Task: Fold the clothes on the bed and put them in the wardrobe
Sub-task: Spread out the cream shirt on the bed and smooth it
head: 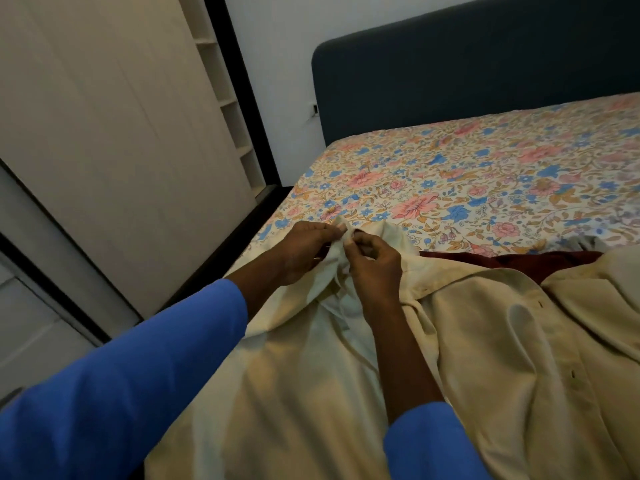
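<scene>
- Fingertips [333,231] of my left hand [306,252] pinch 1 raised edge of the cream shirt [485,358], thumb and forefinger closed on the cloth; the other fingers curl loosely behind
- My right hand [375,266] meets it just beside, thumb and forefinger nipped onto the same small bunch of fabric; whether I am working a button or only straightening an edge I cannot tell, the spot is too small
- I judge the 2 grips sit this close because this is fine work at the shirt's front edge, wanted before any fold; the cloth between them is lifted a little off the bed [485,174]
- My forearms run forward and converge on that spot; the blue sleeves [131,386] end at mid-forearm, clear of the cloth
- The shirt lies spread open across the near part of the bed, front side up; flat like this it can be folded where it lies
- A maroon garment [526,263] lies partly under it, next in line, I think
- The wardrobe [114,140] stands to my left, across a strip of floor from the bed; nothing looks folded yet, so that trip is far off by my reckoning
</scene>
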### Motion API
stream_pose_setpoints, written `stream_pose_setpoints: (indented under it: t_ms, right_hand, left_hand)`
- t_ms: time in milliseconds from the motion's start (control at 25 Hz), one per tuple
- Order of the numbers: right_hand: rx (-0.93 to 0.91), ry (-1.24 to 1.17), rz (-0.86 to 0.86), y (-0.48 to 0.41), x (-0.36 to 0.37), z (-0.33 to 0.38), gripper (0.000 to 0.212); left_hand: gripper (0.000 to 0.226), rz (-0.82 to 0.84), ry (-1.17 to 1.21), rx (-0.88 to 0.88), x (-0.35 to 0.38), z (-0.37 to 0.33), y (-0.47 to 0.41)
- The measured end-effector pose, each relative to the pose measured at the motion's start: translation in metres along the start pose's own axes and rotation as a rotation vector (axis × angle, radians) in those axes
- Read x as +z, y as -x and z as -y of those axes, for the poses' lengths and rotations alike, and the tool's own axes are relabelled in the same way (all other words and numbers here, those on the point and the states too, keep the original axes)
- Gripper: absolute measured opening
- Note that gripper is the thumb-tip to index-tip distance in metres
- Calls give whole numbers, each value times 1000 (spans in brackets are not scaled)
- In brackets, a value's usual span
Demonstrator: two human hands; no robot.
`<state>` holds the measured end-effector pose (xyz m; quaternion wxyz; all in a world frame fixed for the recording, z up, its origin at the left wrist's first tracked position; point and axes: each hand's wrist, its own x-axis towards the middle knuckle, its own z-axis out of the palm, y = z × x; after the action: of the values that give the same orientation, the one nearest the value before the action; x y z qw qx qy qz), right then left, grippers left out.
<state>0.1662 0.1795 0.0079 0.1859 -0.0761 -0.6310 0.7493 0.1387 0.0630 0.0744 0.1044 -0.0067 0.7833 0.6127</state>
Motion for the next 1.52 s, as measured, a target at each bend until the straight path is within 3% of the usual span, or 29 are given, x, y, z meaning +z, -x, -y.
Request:
stream_pose_setpoints:
  t_ms: [80,160,240,320,360,440,520,560,640,680,800,840,920,1040,1160,1280,1400,1440,1520]
  right_hand:
    - [30,-55,-6,-2,2,-3,10]
    - [92,-153,-27,-2,4,-3,15]
    - [116,-240,-10,-5,6,-4,19]
    - [105,-242,114,-5,3,0,20]
    - [78,-130,191,-4,0,2,22]
    - [-73,446,300,1,-3,-1,39]
    - [-251,1109,291,4,-3,-10,31]
    - [-253,1236,282,2,-1,-13,26]
    - [-190,1177,326,-3,7,-18,33]
    - [-170,1146,387,-3,11,-20,41]
    - [-298,1283,436,0,33,-24,36]
    - [-319,1238,381,-1,38,-26,31]
    - [-211,924,299,-11,42,-19,26]
    - [178,277,313,-12,44,1,21]
    - [462,-25,305,2,55,-3,15]
    - [529,-18,284,9,63,-18,12]
    - [579,-59,257,7,65,-24,11]
    - [579,-23,268,6,64,-22,11]
    - [512,282,348,4,59,-17,7]
  left_hand:
    - [15,90,8,-14,-8,0,2]
    - [24,174,14,-18,-18,7,0]
    - [32,197,-163,11,-26,16,-1]
    - [23,148,-341,95,-31,26,-4]
    - [15,81,-332,144,-32,30,-7]
    - [9,-109,-184,186,-39,37,-19]
    - [5,-310,-163,193,-50,47,-37]
    - [5,-394,-246,194,-56,50,-43]
    - [10,-491,-299,170,-67,52,-53]
    - [10,-486,-207,131,-72,48,-57]
    - [18,-303,177,-39,-92,27,-59]
    - [16,-221,247,-68,-100,22,-56]
    - [9,-130,286,-57,-114,21,-49]
    - [7,-138,98,120,-120,40,-32]
    - [14,-107,39,224,-108,77,-17]
    - [12,-149,24,236,-93,104,-27]
    - [21,-4,95,165,-94,98,-36]
    - [25,50,125,149,-97,95,-39]
    - [26,79,210,149,-104,90,-42]
